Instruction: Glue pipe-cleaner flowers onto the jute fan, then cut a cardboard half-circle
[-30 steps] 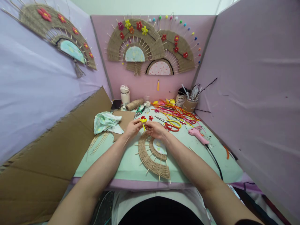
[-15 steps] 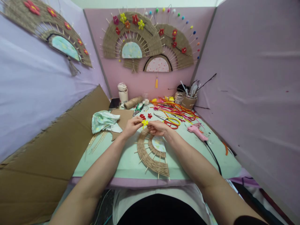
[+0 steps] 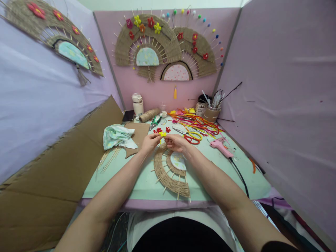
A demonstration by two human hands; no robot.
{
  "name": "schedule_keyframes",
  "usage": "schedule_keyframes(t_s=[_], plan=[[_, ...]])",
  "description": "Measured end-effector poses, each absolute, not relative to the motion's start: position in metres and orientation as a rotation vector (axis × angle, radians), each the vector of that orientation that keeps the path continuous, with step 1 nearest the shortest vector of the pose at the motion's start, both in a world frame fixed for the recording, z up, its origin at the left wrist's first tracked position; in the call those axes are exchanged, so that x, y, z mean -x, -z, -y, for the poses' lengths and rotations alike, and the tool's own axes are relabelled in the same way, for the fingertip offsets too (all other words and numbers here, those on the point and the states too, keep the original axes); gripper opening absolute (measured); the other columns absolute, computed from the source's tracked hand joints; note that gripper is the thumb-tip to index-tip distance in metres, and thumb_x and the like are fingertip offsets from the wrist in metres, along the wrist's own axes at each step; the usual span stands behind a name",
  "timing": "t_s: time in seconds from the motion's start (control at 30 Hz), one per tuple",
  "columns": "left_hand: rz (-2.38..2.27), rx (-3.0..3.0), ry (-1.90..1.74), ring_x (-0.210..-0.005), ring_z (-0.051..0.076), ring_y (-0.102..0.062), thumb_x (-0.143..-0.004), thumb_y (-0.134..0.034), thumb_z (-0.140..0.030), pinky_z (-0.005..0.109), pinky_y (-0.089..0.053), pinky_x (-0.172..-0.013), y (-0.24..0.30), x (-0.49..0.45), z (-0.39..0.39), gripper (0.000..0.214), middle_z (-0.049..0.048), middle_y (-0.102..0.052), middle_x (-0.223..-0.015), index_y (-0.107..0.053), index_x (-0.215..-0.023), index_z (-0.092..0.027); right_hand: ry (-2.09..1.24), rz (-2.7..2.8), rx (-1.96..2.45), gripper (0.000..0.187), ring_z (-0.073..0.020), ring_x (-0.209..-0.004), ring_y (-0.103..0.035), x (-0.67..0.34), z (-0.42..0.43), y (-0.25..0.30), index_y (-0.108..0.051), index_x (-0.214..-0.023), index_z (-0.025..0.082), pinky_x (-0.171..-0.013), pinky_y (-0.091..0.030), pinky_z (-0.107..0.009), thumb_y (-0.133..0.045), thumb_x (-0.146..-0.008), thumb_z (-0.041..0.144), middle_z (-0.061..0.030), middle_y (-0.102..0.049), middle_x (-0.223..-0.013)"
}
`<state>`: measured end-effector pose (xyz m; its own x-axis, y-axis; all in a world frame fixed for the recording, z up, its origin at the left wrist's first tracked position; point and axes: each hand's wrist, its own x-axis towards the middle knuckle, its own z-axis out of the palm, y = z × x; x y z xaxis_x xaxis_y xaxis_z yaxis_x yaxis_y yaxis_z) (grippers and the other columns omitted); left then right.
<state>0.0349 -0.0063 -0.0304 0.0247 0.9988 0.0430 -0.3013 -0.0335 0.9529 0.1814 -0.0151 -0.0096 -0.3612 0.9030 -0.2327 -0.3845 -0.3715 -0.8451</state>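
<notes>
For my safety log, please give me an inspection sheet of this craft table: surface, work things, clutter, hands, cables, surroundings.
Surface: green table, with things crowded toward the back.
Job's things: yellow flower held above the woven fan, which lies flat.
Clutter: scissors, pipe cleaners, twine, cloth, skewers, red flowers, tool cup.
Grippers: left hand and right hand both pinch the yellow flower.
Cables: black cable runs from the glue gun toward the near edge.
Surroundings: cardboard on the left; wall fans hang behind.
</notes>
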Motion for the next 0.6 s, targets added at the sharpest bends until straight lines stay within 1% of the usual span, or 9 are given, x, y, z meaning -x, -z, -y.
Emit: schedule_keyframes(t_s=[0.07,0.13,0.2,0.23,0.3,0.37,0.43,0.5,0.6], plan=[[-0.912,-0.973,-1.319,-0.056,0.009,-0.051,-0.045,-0.087,-0.027,0.023,-0.04,-0.058,0.028,-0.035,0.008,0.031,0.0011,-0.063,-0.063,-0.07,-0.067,-0.013,-1.849,0.907,0.91,0.022,-0.0037,-0.045,-0.028,-0.182,0.014,0.011,-0.05,-0.061,0.016,-0.039,-0.019,-0.017,-0.071,-0.068,0.015,0.0065,-0.042,-0.049],[-0.877,-0.963,-1.283,-0.055,0.007,-0.05,-0.048,-0.086,-0.025,0.022,-0.039,-0.056,0.025,-0.035,0.01,0.029,0.0007,-0.062,-0.062,-0.07,-0.069,-0.012,-1.842,0.931,0.914,0.021,-0.0039,-0.045,-0.029,-0.181,0.014,0.012,-0.051,-0.06,0.015,-0.04,-0.019,-0.017,-0.072,-0.067,0.016,0.0058,-0.043,-0.05],[-0.834,-0.949,-1.255,-0.053,0.006,-0.048,-0.052,-0.085,-0.022,0.019,-0.038,-0.053,0.024,-0.034,0.01,0.027,0.0002,-0.061,-0.062,-0.07,-0.07,-0.01,-1.833,0.95,0.918,0.02,-0.0044,-0.046,-0.03,-0.18,0.013,0.014,-0.053,-0.061,0.015,-0.041,-0.021,-0.018,-0.073,-0.067,0.018,0.0053,-0.045,-0.051],[-0.809,-0.924,-1.25,-0.053,0.005,-0.047,-0.053,-0.084,-0.021,0.018,-0.037,-0.051,0.023,-0.033,0.01,0.025,0.0001,-0.06,-0.061,-0.07,-0.071,-0.01,-1.778,0.985,0.933,0.02,-0.005,-0.047,-0.032,-0.179,0.013,0.015,-0.055,-0.062,0.015,-0.042,-0.023,-0.019,-0.072,-0.068,0.021,0.0051,-0.045,-0.052],[-0.762,-0.845,-1.253,-0.053,0.004,-0.046,-0.056,-0.083,-0.017,0.015,-0.035,-0.049,0.023,-0.032,0.008,0.021,-0.0001,-0.058,-0.061,-0.068,-0.069,-0.008,-1.487,1.134,0.989,0.017,-0.0072,-0.05,-0.038,-0.178,0.013,0.018,-0.059,-0.065,0.016,-0.048,-0.03,-0.021,-0.07,-0.072,0.026,0.0038,-0.049,-0.056],[-0.72,-0.753,-1.26,-0.052,0.002,-0.044,-0.059,-0.08,-0.011,0.013,-0.033,-0.046,0.022,-0.03,0.006,0.017,-0.0008,-0.055,-0.059,-0.065,-0.066,-0.007,-1.004,1.364,1.015,0.012,-0.0108,-0.059,-0.047,-0.177,0.015,0.021,-0.063,-0.071,0.017,-0.059,-0.039,-0.025,-0.068,-0.075,0.028,0.0009,-0.056,-0.065],[-0.684,-0.681,-1.26,-0.051,0.002,-0.043,-0.062,-0.077,-0.005,0.011,-0.033,-0.045,0.023,-0.029,0.004,0.014,-0.0011,-0.054,-0.06,-0.063,-0.065,-0.006,-0.569,1.583,0.976,0.008,-0.0143,-0.07,-0.053,-0.177,0.018,0.024,-0.064,-0.078,0.019,-0.07,-0.043,-0.028,-0.065,-0.079,0.026,-0.0023,-0.061,-0.078],[-0.648,-0.628,-1.249,-0.052,0.001,-0.043,-0.066,-0.073,-0.002,0.01,-0.033,-0.045,0.024,-0.029,0.004,0.012,-0.001,-0.054,-0.062,-0.062,-0.067,-0.007,-0.307,1.74,0.923,0.008,-0.0164,-0.076,-0.055,-0.176,0.021,0.026,-0.065,-0.083,0.019,-0.075,-0.044,-0.03,-0.06,-0.084,0.026,-0.0047,-0.062,-0.085],[-0.606,-0.569,-1.236,-0.053,0.002,-0.045,-0.072,-0.067,0.0,0.01,-0.036,-0.046,0.025,-0.031,0.006,0.01,-0.0005,-0.056,-0.066,-0.061,-0.072,-0.008,-0.103,1.821,0.906,0.014,-0.0181,-0.08,-0.056,-0.176,0.023,0.028,-0.065,-0.09,0.019,-0.077,-0.045,-0.031,-0.053,-0.09,0.027,-0.0074,-0.063,-0.09]])
